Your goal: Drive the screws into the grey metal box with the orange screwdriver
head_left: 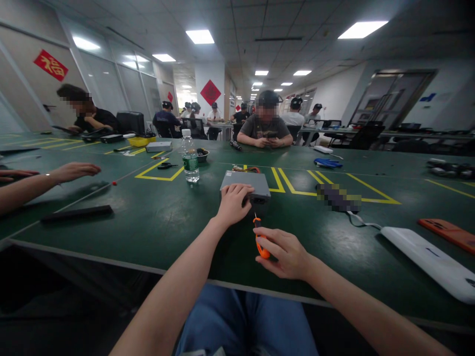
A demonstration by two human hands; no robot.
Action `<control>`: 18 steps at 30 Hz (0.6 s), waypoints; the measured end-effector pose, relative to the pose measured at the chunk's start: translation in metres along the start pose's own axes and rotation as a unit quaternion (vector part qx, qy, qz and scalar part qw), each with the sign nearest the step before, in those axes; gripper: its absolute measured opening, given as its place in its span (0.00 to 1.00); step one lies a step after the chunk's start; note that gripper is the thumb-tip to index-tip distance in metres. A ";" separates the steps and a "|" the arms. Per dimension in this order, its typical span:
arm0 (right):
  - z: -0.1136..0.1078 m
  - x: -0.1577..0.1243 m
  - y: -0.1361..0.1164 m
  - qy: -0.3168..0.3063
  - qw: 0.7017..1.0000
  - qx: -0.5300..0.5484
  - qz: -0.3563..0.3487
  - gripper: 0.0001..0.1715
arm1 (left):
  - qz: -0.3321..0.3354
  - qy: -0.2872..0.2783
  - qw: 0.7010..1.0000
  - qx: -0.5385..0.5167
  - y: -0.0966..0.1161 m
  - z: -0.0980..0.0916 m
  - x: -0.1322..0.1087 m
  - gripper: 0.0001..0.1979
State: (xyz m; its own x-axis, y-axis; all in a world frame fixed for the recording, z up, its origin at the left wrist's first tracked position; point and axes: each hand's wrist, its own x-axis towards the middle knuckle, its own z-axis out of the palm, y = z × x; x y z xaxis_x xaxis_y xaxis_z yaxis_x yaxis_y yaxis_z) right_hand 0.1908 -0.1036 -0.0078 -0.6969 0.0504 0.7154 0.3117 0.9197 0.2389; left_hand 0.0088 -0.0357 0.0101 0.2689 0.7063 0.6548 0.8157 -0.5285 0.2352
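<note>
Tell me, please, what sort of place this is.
Probably a shared workroom, perhaps in an office building: several people sit around, yellow lines mark the green table, and the right hand holds a screwdriver near a metal box.

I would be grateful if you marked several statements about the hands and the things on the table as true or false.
1. The right hand holds an orange-handled screwdriver. True.
2. A clear bottle stands upright on the table. True.
3. The left hand is gripping the bottle. False: it rests on a grey metal box.
4. Yellow lines mark the table. True.
5. An orange phone lies left of the box. False: it lies to the right.
</note>
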 end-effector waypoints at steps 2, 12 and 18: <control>-0.002 0.001 0.000 -0.020 1.000 -0.006 -0.009 0.17 | -0.003 -0.002 1.000 0.002 0.000 0.000 0.000 0.17; 0.004 -0.004 0.002 0.013 1.000 0.014 0.019 0.19 | -0.001 -0.002 1.000 0.003 0.000 0.000 0.001 0.16; -0.003 0.004 -0.001 -0.046 0.999 -0.006 -0.005 0.18 | -0.011 -0.010 1.000 0.008 0.001 0.000 0.001 0.18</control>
State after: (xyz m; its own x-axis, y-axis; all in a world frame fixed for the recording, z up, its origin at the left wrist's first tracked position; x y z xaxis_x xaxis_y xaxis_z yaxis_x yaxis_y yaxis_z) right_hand 0.1897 -0.1050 -0.0034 -0.7564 0.0764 0.6496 0.3110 0.9157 0.2545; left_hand 0.0101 -0.0356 0.0114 0.2605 0.7271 0.6352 0.8297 -0.5050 0.2379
